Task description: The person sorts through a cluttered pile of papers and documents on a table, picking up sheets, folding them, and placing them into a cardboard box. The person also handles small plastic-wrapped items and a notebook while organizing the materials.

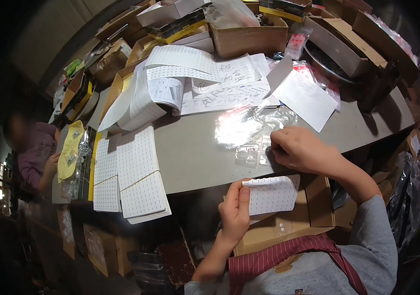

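My left hand [234, 210] is closed on a white sheet of small printed labels [275, 197], its thumb on the front near the left edge. The sheet's top edge curls over. Below it sits an open cardboard box [319, 201] with a small clear bag [282, 227] of little round pieces inside. My right hand [298, 149] has its fingers curled closed over the table's near edge, beside a pile of shiny clear plastic bags [242, 135]. Whatever its fingers may hold is hidden from this view.
Stacks of label sheets [138, 172] overhang the table's front edge at left. Loose papers [225, 91] and a white sheet [306, 98] lie further back. Cardboard boxes [249, 42] line the far side, near a round black tray [335, 61]. A co-worker [35, 152] sits at left.
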### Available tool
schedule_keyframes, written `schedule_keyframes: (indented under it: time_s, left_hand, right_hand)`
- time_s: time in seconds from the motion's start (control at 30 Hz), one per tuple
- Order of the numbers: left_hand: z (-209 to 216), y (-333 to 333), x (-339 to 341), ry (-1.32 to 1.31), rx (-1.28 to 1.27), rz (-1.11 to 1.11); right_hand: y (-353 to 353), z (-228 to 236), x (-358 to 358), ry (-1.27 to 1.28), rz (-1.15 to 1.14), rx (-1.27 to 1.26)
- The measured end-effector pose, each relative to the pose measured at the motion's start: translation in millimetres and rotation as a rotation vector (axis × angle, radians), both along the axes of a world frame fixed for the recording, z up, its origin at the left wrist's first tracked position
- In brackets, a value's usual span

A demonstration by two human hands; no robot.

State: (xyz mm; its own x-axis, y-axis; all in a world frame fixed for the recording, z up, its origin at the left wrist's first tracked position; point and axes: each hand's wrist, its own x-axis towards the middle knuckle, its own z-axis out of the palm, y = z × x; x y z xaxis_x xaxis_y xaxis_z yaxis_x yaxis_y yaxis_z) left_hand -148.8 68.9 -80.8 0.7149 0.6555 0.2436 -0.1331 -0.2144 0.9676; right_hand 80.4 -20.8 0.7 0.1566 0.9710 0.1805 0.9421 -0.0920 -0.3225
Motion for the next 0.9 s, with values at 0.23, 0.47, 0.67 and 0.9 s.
schedule_keyframes:
  time_s: [0.23, 0.47, 0.67, 0.9]
  left_hand:
    - [6, -2, 0, -0.036, -0.022, 0.04]
    - [1, -1, -4, 0.014, -0.031, 0.068]
    - [5, -3, -5, 0.005, -0.049, 0.073]
    - [-2, 0, -3, 0.018, -0.12, 0.142]
  right_hand:
    - [-5, 19, 10, -0.152, -0.25, -0.145]
    - [-16, 34, -25, 0.226, 0.219, -0.09]
    - [-21, 19, -37, 0.161, 0.244, -0.015]
    - [-9, 24, -23, 0.245, 0.248, 0.08]
